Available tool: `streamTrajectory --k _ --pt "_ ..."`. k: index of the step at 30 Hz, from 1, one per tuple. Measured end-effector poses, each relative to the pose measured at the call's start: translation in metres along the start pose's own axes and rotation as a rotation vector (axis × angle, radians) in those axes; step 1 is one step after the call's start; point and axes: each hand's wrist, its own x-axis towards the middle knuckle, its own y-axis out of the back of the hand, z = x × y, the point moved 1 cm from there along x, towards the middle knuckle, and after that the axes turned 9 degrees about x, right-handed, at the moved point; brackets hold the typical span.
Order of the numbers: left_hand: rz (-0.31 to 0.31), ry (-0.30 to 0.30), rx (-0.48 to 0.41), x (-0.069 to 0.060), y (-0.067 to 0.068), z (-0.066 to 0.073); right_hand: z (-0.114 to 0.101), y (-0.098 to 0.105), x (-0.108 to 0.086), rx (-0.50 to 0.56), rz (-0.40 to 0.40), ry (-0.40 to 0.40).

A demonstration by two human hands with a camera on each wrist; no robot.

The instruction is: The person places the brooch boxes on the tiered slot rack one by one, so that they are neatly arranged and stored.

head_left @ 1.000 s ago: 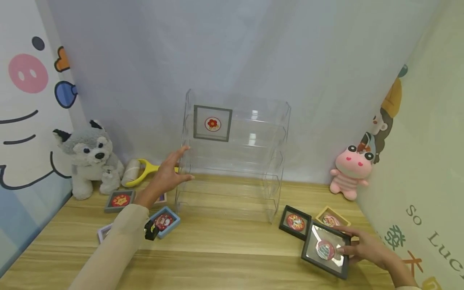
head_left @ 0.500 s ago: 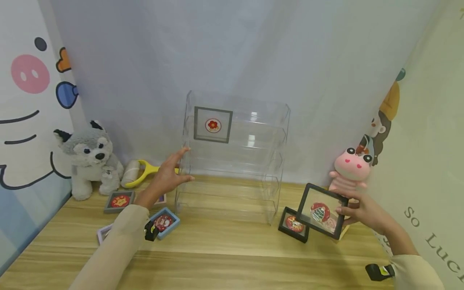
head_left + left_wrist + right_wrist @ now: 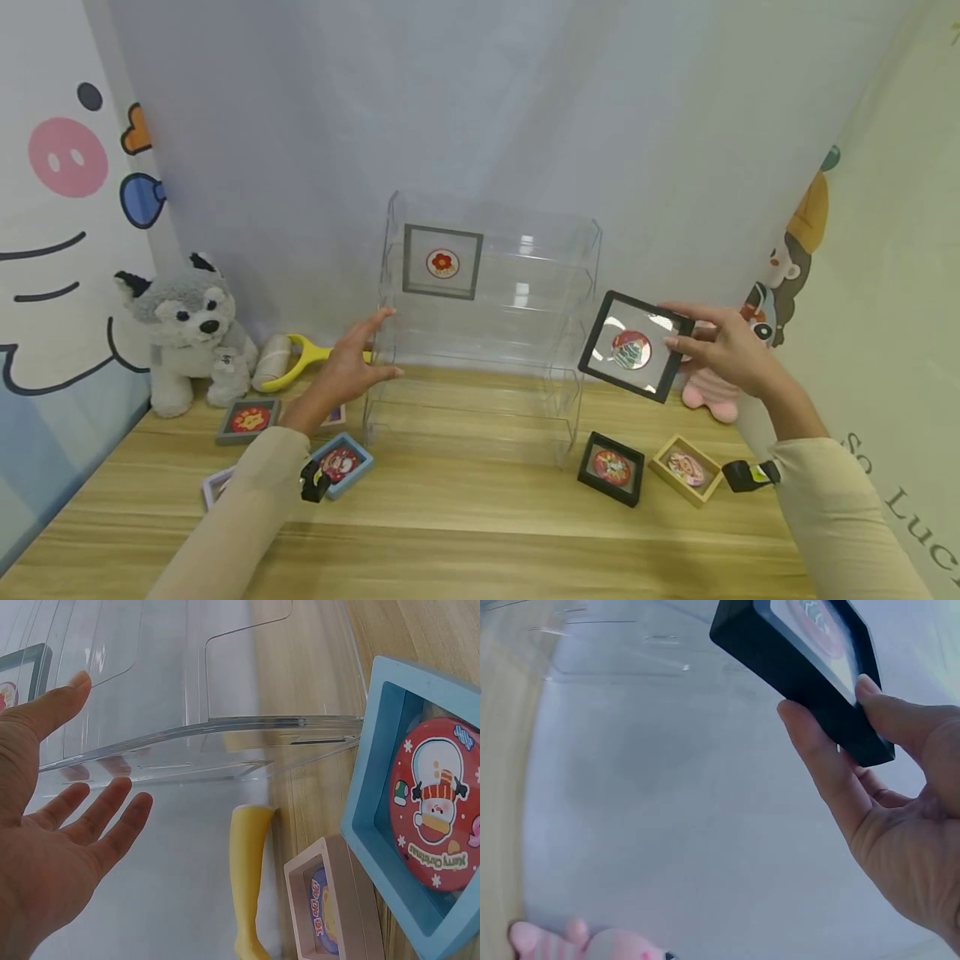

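A clear acrylic tiered rack stands mid-table, with a grey display frame holding a red flower badge on its upper left. At the rack's left side is my left hand, thumb and fingers spread; the left wrist view shows the palm beside the clear edge, gripping nothing. My right hand pinches a black display frame by its right edge, thumb in front and fingers behind. That frame, with a round tree badge inside, is tilted in the air right of the rack. In the right wrist view the thumb presses its face.
On the right lie a smaller black frame and a yellow frame. Grey, blue and lilac frames lie left. A husky plush, a lint roller and a pink plush stand behind.
My right hand has lifted the black frame from the table's right side, up and leftward toward the rack, uncovering the yellow frame. My left hand has stayed at the rack's left side.
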Motion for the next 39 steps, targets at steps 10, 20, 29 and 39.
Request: streamTrajectory --k 10,20,29,39 --pt "0.0 -0.002 -0.01 0.0 0.0 -0.001 -0.041 -0.003 0.054 -0.031 0.016 -0.016" --pt "0.014 -0.012 -0.015 -0.001 0.0 -0.001 -0.066 -0.019 0.099 -0.058 0.076 0.059" --pt "0.02 -0.019 -0.006 0.0 0.001 0.0 -0.072 -0.035 0.128 -0.074 0.148 0.174" --pt "0.036 -0.029 -0.001 0.0 0.0 -0.001 -0.064 -0.044 0.146 -0.141 0.194 0.209"
